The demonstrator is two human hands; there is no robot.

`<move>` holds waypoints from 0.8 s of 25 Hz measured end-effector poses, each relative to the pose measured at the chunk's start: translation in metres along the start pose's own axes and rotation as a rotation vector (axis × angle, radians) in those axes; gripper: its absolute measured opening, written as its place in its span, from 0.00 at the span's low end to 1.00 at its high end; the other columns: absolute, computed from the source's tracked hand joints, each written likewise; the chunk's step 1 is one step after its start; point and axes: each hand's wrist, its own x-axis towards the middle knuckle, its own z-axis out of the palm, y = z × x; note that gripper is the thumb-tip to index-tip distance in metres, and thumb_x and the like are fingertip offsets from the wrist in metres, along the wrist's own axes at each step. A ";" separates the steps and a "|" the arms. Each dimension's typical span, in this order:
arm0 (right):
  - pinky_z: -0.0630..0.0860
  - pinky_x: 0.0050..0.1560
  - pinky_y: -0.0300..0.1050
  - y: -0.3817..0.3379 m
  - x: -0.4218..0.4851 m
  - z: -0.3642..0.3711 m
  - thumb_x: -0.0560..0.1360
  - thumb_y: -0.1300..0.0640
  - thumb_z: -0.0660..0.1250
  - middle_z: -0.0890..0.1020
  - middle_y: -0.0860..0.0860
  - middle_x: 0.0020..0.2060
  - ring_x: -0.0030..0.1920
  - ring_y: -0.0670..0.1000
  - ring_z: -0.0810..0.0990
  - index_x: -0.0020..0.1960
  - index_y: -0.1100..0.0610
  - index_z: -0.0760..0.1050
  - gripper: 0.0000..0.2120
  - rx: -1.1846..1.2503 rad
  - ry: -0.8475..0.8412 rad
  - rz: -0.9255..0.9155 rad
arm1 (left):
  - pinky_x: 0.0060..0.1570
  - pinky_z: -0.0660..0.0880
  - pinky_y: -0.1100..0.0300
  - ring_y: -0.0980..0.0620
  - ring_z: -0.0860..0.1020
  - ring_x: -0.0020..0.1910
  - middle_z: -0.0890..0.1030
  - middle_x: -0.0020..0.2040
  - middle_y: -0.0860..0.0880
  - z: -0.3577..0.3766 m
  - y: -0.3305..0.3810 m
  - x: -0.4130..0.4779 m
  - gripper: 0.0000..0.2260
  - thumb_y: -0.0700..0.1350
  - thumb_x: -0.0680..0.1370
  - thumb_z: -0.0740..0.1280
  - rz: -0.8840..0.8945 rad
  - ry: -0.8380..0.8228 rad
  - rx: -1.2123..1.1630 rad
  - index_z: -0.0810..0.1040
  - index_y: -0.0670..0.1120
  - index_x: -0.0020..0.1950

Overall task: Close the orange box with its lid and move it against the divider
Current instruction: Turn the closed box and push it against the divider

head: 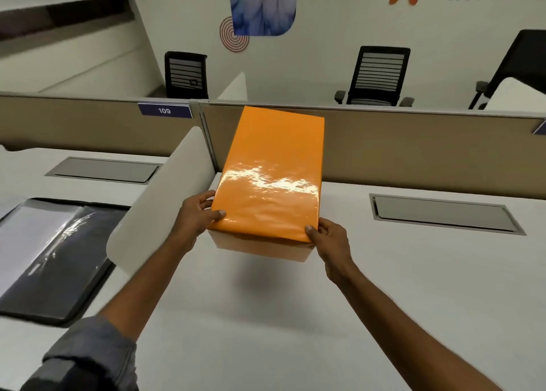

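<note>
The orange box (260,247) stands on the white desk (266,316) with its glossy orange lid (271,166) seated on top. Its far end reaches up to the tan back divider (413,148), and its left side runs close beside the white side divider (165,189). My left hand (198,216) grips the near left corner of the lid, thumb on top. My right hand (328,240) grips the near right corner, thumb on the lid's edge. A pale strip of the box's base shows under the lid at the near end.
A grey cable hatch (443,213) is set into the desk to the right. On the neighbouring desk to the left lie a dark folder with plastic sleeves (50,251) and another hatch (103,169). Black office chairs (378,77) stand behind the back divider.
</note>
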 end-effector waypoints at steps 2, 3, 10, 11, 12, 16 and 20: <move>0.79 0.62 0.59 0.003 0.015 0.037 0.79 0.56 0.68 0.84 0.52 0.58 0.58 0.55 0.82 0.67 0.58 0.77 0.17 -0.012 0.013 0.016 | 0.58 0.77 0.46 0.41 0.78 0.62 0.78 0.66 0.40 -0.025 -0.013 0.027 0.30 0.36 0.72 0.74 0.001 -0.023 -0.005 0.71 0.42 0.73; 0.79 0.61 0.59 0.007 0.022 0.053 0.79 0.56 0.69 0.84 0.52 0.57 0.57 0.55 0.82 0.66 0.57 0.78 0.16 -0.022 0.017 0.030 | 0.59 0.77 0.44 0.40 0.79 0.61 0.79 0.65 0.40 -0.034 -0.021 0.038 0.29 0.34 0.72 0.73 0.000 -0.028 -0.007 0.71 0.42 0.72; 0.82 0.54 0.60 0.044 0.078 0.129 0.77 0.57 0.69 0.87 0.53 0.46 0.48 0.57 0.85 0.51 0.55 0.81 0.04 -0.142 -0.028 0.099 | 0.60 0.76 0.39 0.40 0.78 0.62 0.81 0.63 0.43 -0.068 -0.114 0.117 0.29 0.51 0.66 0.71 -0.044 0.022 0.145 0.75 0.49 0.68; 0.81 0.52 0.60 0.049 0.086 0.138 0.77 0.56 0.69 0.87 0.57 0.44 0.47 0.60 0.85 0.49 0.58 0.81 0.06 -0.196 -0.029 0.099 | 0.61 0.75 0.41 0.39 0.77 0.64 0.80 0.64 0.43 -0.068 -0.122 0.123 0.29 0.52 0.67 0.70 -0.053 0.042 0.212 0.74 0.49 0.68; 0.81 0.49 0.61 0.053 0.094 0.147 0.77 0.55 0.69 0.86 0.60 0.43 0.47 0.63 0.84 0.49 0.61 0.81 0.09 -0.262 -0.041 0.089 | 0.64 0.73 0.44 0.39 0.75 0.67 0.78 0.67 0.43 -0.067 -0.122 0.124 0.27 0.50 0.71 0.69 -0.059 0.078 0.289 0.73 0.48 0.71; 0.79 0.57 0.59 0.059 0.110 0.172 0.76 0.33 0.60 0.85 0.59 0.55 0.54 0.59 0.83 0.58 0.61 0.78 0.31 -0.481 -0.117 0.009 | 0.74 0.60 0.47 0.43 0.60 0.78 0.64 0.77 0.41 -0.048 -0.135 0.120 0.21 0.37 0.81 0.58 0.264 0.132 0.521 0.67 0.41 0.75; 0.44 0.79 0.53 0.071 0.107 0.201 0.84 0.50 0.54 0.45 0.54 0.81 0.81 0.56 0.42 0.81 0.60 0.47 0.30 -0.932 -0.064 -0.470 | 0.74 0.61 0.43 0.45 0.64 0.76 0.70 0.74 0.42 -0.023 -0.145 0.130 0.22 0.49 0.83 0.56 0.382 0.141 0.694 0.71 0.39 0.72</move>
